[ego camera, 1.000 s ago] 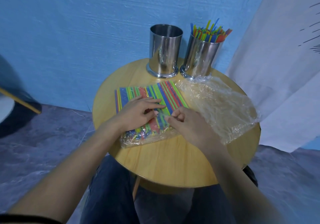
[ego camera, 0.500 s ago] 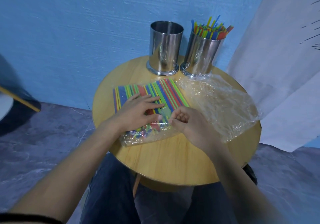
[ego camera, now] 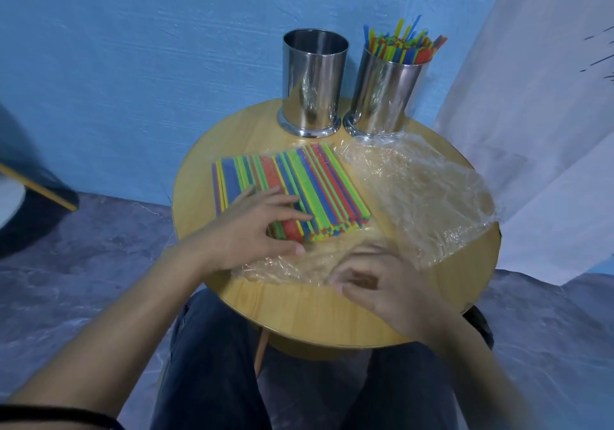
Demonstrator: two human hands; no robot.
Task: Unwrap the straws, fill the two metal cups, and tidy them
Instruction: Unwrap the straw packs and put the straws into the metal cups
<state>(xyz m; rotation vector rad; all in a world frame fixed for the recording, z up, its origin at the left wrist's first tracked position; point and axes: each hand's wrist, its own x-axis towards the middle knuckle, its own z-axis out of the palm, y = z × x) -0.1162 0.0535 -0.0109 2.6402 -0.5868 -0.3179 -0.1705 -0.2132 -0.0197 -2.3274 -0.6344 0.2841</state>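
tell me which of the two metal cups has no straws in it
The left metal cup: nothing shows above its rim, while the right metal cup beside it is packed with coloured straws sticking out the top.

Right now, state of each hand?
Left hand: open, fingers flat on the straw bundle.
Right hand: blurred, fingers curled, pinching the bundle's plastic wrapper.

Straw bundle [ego camera: 292, 187] before two cups [ego camera: 314, 84], wrapper [ego camera: 418, 197] right.
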